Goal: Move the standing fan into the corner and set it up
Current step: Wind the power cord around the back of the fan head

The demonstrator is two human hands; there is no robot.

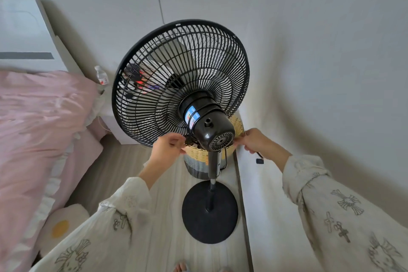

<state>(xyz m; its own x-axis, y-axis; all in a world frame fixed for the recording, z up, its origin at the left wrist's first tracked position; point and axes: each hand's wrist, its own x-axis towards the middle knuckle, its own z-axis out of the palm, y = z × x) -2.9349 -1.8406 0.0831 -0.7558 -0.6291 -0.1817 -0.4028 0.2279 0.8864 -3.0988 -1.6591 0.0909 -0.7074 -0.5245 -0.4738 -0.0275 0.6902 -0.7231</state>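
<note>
The fan stands straight up. Both hands pinch beside its motor, left hand and right hand.

Fan: stands on the floor, close to the wall on its right.
Fan base: sits on the floor, right beside the wall's bottom edge.
Basket: behind the fan pole, in the corner.
Bed: to the left of the fan.
Bottle: behind the bed, left of the fan head.
Left hand: left of the motor, under the cage.
Right hand: right of the motor.
</note>
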